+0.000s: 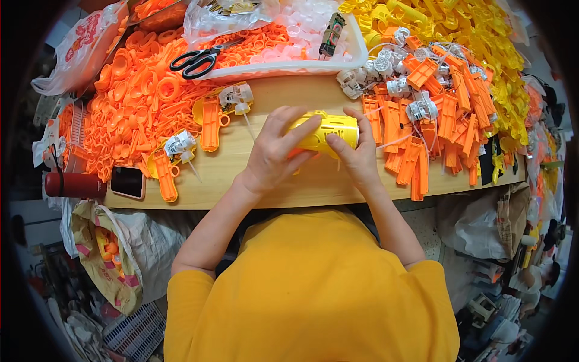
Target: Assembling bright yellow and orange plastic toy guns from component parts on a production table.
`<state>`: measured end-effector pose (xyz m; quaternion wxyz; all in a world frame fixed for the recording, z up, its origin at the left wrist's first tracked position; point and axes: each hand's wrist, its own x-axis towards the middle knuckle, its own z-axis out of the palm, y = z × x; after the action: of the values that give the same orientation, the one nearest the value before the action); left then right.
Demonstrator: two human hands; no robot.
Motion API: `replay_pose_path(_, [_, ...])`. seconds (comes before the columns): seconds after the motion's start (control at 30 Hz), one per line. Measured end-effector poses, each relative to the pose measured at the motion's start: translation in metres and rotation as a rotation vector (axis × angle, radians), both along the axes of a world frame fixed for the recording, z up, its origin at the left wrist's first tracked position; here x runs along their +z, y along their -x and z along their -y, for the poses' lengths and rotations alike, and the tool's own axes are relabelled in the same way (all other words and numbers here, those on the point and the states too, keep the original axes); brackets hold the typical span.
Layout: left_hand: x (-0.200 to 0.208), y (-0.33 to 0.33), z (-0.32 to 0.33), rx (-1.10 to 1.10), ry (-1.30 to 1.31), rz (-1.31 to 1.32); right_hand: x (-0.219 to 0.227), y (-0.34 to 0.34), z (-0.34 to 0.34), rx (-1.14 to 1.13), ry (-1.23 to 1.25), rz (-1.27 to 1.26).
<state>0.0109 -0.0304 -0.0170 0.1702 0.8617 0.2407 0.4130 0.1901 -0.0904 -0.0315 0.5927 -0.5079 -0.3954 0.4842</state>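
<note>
Over the middle of the wooden table I hold a yellow slotted plastic housing (pixel 329 131), roughly a cylinder lying on its side. My left hand (pixel 277 145) grips its left end, fingers over the top. At its right end my right hand (pixel 356 148) is closed, the thumb pressed on the slotted side. To the left lie two part-built toy pieces: an orange handle (pixel 210 125) beside a white motor unit (pixel 236 95), and nearer me another orange handle (pixel 164 176) with a white motor unit (pixel 180 143). Part of the housing is hidden behind my fingers.
Orange plastic parts (pixel 132 90) are heaped at left, yellow parts (pixel 482 60) at far right. Orange handles with white wired units (pixel 422 108) pile up at right. Black scissors (pixel 196 62) lie on a white tray (pixel 356 57). A phone (pixel 128 182) and red bottle (pixel 75 185) sit at left.
</note>
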Motion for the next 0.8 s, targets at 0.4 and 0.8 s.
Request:
replay_pose_path(0.4, [0.005, -0.007, 0.011, -0.009, 0.067, 0.252, 0.009, 0.005, 0.014, -0.081, -0.257, 0.17])
replay_pose_path(0.8, [0.0, -0.029, -0.001, 0.061, 0.948, 0.673, 0.006, 0.006, 0.02, -0.042, -0.478, 0.223])
